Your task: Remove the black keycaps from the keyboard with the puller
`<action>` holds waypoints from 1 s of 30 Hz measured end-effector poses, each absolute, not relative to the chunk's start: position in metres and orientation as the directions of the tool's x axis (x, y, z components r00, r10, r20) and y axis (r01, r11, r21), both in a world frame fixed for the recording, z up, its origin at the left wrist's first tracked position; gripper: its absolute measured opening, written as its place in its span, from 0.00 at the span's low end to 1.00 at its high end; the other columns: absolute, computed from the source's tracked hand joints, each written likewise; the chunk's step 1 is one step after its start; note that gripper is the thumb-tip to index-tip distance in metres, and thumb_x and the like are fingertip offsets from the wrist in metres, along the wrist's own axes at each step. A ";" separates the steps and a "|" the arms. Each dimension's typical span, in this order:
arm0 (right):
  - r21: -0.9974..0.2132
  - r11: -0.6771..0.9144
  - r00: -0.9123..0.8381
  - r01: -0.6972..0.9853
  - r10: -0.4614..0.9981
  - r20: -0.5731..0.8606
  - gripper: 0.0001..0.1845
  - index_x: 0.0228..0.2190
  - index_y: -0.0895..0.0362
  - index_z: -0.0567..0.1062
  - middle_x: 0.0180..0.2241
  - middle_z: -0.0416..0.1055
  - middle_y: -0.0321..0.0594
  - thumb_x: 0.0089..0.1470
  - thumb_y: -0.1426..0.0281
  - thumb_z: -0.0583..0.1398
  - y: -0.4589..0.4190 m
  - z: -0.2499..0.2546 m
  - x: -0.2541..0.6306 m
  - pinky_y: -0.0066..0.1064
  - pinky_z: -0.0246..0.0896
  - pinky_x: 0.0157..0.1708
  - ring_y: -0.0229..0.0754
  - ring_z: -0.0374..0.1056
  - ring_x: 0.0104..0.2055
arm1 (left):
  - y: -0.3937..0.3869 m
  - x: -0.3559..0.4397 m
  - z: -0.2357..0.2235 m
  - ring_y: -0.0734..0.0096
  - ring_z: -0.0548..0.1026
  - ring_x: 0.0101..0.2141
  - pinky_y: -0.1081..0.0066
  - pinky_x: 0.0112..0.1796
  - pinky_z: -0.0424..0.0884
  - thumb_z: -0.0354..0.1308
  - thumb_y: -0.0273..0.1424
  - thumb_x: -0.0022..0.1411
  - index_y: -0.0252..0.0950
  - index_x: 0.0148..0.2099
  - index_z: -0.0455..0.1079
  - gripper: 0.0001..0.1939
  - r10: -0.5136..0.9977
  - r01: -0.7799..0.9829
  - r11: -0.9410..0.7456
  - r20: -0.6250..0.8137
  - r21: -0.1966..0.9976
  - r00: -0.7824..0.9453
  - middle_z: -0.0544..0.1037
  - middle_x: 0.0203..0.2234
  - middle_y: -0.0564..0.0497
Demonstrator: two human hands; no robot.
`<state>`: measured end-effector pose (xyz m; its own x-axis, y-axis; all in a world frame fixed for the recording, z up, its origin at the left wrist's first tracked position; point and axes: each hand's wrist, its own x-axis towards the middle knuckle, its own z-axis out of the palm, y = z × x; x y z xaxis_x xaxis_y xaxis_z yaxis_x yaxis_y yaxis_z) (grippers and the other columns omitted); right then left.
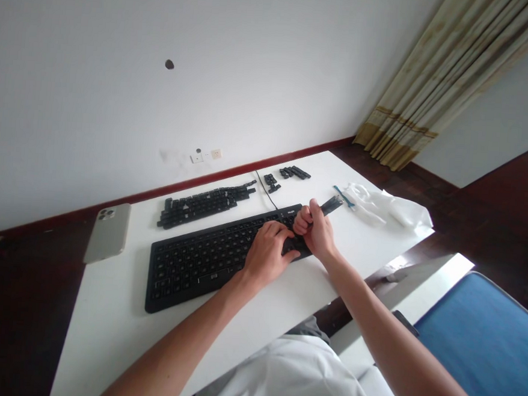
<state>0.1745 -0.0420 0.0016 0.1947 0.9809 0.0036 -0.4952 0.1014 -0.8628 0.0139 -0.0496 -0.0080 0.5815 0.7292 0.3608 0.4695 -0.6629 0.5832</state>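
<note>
A black keyboard (pixel 200 260), its keycaps off across the visible part, lies at a slant on the white table. My left hand (pixel 269 246) rests on its right half, fingers laid over it and the thumb apart. Just to the right, my right hand (pixel 315 229) is closed around a dark, brush-like tool (pixel 333 204), whose frayed-looking end sticks out up and to the right. That hand is over the keyboard's right end; what its lower fingers touch is hidden. Loose black keycaps (pixel 204 206) sit in rows behind the keyboard, with smaller groups of keycaps (pixel 271 183) farther right.
A phone (pixel 110 235) lies face down at the table's left edge. To the right are a thin teal tool (pixel 343 196) and crumpled white plastic (pixel 394 210). The keyboard's cable (pixel 264 189) runs back between the keycaps. A blue chair seat (pixel 484 340) stands at the right.
</note>
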 end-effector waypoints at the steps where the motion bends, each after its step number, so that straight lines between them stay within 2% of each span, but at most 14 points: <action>1: -0.866 0.099 0.195 -0.490 0.981 0.002 0.35 0.20 0.53 0.59 0.18 0.52 0.29 0.55 0.43 0.69 -0.042 0.001 0.174 0.29 0.46 0.18 0.32 0.49 0.19 | -0.050 0.014 -0.008 0.51 0.74 0.52 0.51 0.57 0.73 0.76 0.30 0.59 0.37 0.49 0.75 0.18 0.730 0.469 -0.662 0.362 0.585 0.580 0.78 0.45 0.46; 6: -0.907 0.074 0.194 -0.416 0.981 -0.009 0.34 0.20 0.52 0.59 0.18 0.53 0.29 0.56 0.42 0.67 -0.041 -0.002 0.174 0.29 0.49 0.17 0.33 0.52 0.18 | -0.052 0.014 -0.008 0.52 0.74 0.51 0.51 0.56 0.74 0.77 0.29 0.58 0.38 0.48 0.73 0.20 0.739 0.455 -0.651 0.367 0.608 0.566 0.78 0.45 0.46; 10: -0.932 0.095 0.153 -0.349 0.987 0.044 0.33 0.21 0.52 0.60 0.18 0.53 0.29 0.60 0.43 0.65 -0.042 -0.006 0.175 0.30 0.50 0.17 0.34 0.54 0.18 | -0.055 0.013 -0.007 0.53 0.74 0.51 0.53 0.55 0.74 0.75 0.26 0.59 0.39 0.47 0.70 0.18 0.754 0.437 -0.634 0.381 0.638 0.536 0.77 0.45 0.47; 14: -0.949 0.109 0.057 -0.295 0.994 0.097 0.33 0.21 0.52 0.59 0.19 0.49 0.28 0.58 0.44 0.66 -0.050 -0.007 0.173 0.28 0.42 0.16 0.32 0.45 0.19 | -0.054 0.013 -0.006 0.54 0.73 0.51 0.55 0.55 0.73 0.68 0.26 0.65 0.39 0.46 0.71 0.11 0.753 0.473 -0.641 0.376 0.605 0.540 0.77 0.45 0.46; 17: -0.961 0.114 0.056 -0.251 0.993 0.104 0.35 0.19 0.52 0.57 0.18 0.47 0.28 0.58 0.42 0.65 -0.056 -0.007 0.170 0.29 0.37 0.17 0.32 0.42 0.20 | -0.052 0.015 -0.006 0.54 0.73 0.50 0.56 0.54 0.73 0.66 0.26 0.66 0.39 0.46 0.74 0.08 0.767 0.530 -0.629 0.342 0.569 0.543 0.77 0.45 0.46; 24: -0.954 0.293 0.130 -0.054 0.950 0.285 0.33 0.17 0.53 0.59 0.18 0.50 0.32 0.66 0.50 0.60 -0.064 -0.023 0.175 0.34 0.41 0.23 0.36 0.46 0.22 | -0.045 0.025 -0.005 0.55 0.72 0.48 0.57 0.50 0.71 0.66 0.33 0.68 0.42 0.42 0.80 0.02 0.807 0.608 -0.584 0.308 0.537 0.504 0.79 0.44 0.48; 27: -0.942 0.334 0.121 0.024 0.935 0.334 0.32 0.16 0.53 0.60 0.17 0.53 0.33 0.66 0.52 0.60 -0.065 -0.028 0.177 0.35 0.43 0.24 0.37 0.49 0.22 | -0.045 0.027 -0.005 0.57 0.72 0.48 0.57 0.51 0.70 0.67 0.33 0.68 0.42 0.40 0.80 0.02 0.825 0.611 -0.560 0.305 0.560 0.476 0.80 0.44 0.49; 30: -0.926 0.374 0.167 -0.047 0.917 0.362 0.32 0.15 0.53 0.58 0.17 0.53 0.33 0.66 0.53 0.59 -0.065 -0.028 0.177 0.36 0.44 0.23 0.37 0.48 0.21 | -0.046 0.028 -0.003 0.57 0.72 0.49 0.58 0.51 0.70 0.69 0.30 0.66 0.42 0.40 0.80 0.01 0.844 0.602 -0.528 0.289 0.600 0.452 0.82 0.42 0.50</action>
<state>0.1766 -0.0650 -0.0282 0.1667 0.9172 0.3618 -0.0466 0.3738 -0.9263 0.0280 -0.0459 -0.0034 0.4520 0.8438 0.2893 0.6016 -0.5278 0.5996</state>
